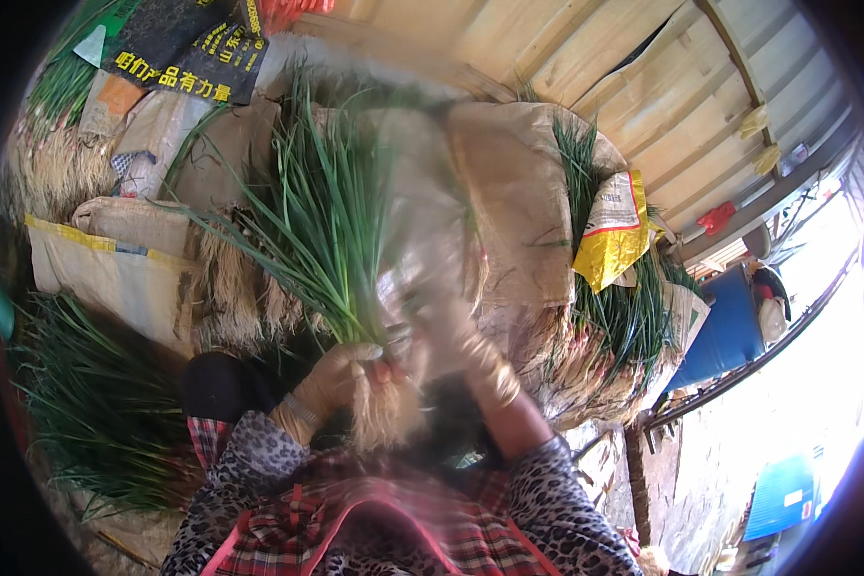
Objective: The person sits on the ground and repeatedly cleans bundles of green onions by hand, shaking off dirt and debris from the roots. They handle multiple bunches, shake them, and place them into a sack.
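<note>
My left hand, in a pale glove, grips the lower stems of a bunch of long green onion-like plants near the bottom centre. The leaves fan upward and to the left, and the pale roots hang below the fist towards my plaid apron. My right hand, also gloved, is close to the stems on the right and badly blurred by motion; whether its fingers hold any leaf or stem cannot be told. Behind the bunch lies a brown woven sack, partly hidden by the blur.
More rooted green bunches lie at the left. Others rest at the right, partly under a yellow and white bag. Sacks cover bunches at the upper left. A corrugated wall stands behind, and a blue barrel is at the far right.
</note>
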Demonstrator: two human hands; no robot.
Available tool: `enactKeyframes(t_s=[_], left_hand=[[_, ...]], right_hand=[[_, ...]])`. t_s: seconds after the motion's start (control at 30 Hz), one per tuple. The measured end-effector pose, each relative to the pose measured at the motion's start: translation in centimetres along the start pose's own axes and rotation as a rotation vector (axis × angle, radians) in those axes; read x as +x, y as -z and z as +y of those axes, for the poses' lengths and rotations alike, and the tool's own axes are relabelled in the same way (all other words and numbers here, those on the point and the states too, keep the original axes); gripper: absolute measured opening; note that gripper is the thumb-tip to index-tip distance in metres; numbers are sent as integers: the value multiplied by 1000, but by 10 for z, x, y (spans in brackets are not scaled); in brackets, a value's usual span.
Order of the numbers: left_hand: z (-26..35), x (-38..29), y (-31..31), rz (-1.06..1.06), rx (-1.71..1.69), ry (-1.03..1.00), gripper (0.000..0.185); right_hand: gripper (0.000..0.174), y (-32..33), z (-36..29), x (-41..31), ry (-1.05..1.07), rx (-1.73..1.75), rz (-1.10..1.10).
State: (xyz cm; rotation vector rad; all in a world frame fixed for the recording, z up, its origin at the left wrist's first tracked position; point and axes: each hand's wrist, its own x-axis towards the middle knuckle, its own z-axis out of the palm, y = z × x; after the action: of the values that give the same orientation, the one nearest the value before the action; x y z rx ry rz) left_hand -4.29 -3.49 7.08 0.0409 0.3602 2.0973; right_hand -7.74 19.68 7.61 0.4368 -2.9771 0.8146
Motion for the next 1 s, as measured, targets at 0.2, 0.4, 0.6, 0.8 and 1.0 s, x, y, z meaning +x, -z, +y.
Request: enactKeyframes(t_s=[0.2,0.4,0.6,0.8,1.0], left_hand=[[-12,2,12,-4,-19,-189,26],[-2,-3,-3,-156,-6,-207,32],[8,-10,-14,16,254,-240,32],[-11,23,43,61,-14,-28,22],[-5,-5,-12,-48,-28,-163,26]], right_hand=[[25,-24,-47,-30,-354,712,381],[51,66,24,35,-345,357,119],[43,79,77,89,-525,-513,90],[11,-10,-35,-5,125,64,161],[40,-41,-55,-24,-165,768,344]])
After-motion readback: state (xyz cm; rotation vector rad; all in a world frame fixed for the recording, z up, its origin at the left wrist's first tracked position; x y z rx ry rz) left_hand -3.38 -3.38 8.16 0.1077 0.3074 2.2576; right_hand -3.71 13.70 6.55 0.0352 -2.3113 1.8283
